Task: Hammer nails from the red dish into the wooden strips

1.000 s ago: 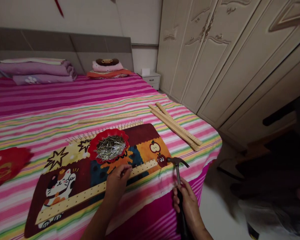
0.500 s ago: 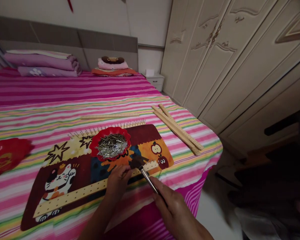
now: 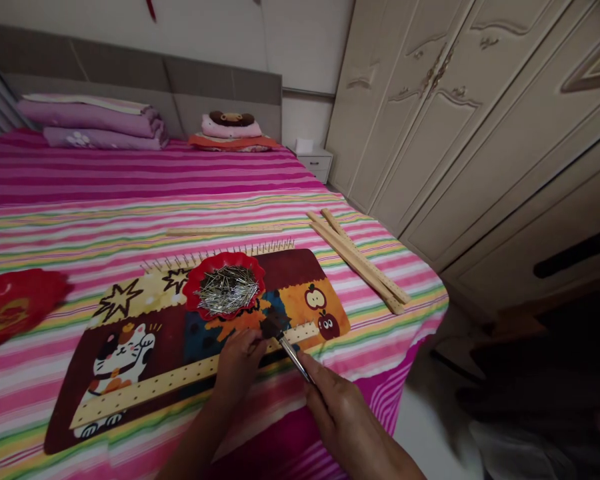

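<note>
The right hand (image 3: pixel 340 407), clamped on the hammer (image 3: pixel 283 340), has swung it from the bed edge onto the wooden strip (image 3: pixel 190 377). The left hand (image 3: pixel 240 363) stays pinched there, presumably steadying a nail at lower centre.

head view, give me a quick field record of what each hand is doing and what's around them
left hand: rests on the wooden strip, fingertips pinched at the spot under the hammer head
right hand: gripping the hammer by its handle
hammer: head just above the strip, beside the left fingertips
wooden strip: pale, row of holes, lies across the cartoon cat mat
red dish: on the mat, full of small metal nails
spare strips: on the striped bed cover, right of the mat
red cloth: far left on the bed
</note>
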{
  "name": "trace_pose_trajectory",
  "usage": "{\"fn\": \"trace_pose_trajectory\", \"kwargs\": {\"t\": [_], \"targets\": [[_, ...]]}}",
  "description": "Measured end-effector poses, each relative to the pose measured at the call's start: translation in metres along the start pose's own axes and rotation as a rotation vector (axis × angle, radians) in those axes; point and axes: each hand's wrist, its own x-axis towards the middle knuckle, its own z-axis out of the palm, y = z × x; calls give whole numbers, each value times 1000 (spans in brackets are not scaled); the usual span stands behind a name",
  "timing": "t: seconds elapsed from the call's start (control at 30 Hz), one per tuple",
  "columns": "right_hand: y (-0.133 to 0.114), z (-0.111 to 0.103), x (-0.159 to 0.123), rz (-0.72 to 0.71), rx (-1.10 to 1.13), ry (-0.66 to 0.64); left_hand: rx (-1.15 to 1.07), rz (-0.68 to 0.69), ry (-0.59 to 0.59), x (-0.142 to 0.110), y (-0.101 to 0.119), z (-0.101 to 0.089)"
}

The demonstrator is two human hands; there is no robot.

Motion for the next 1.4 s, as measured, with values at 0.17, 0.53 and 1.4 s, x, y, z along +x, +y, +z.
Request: {"fn": "trace_pose_trajectory", "kwargs": {"t": [0.17, 0.53, 1.4], "targets": [[6, 4, -8, 205, 371, 267, -31, 5, -13, 2, -1, 0], [77, 29, -25, 645, 1119, 753, -6, 29, 19, 7, -8, -17], [98, 37, -28, 648, 1185, 750, -186, -273, 100, 71, -11, -70]]}}
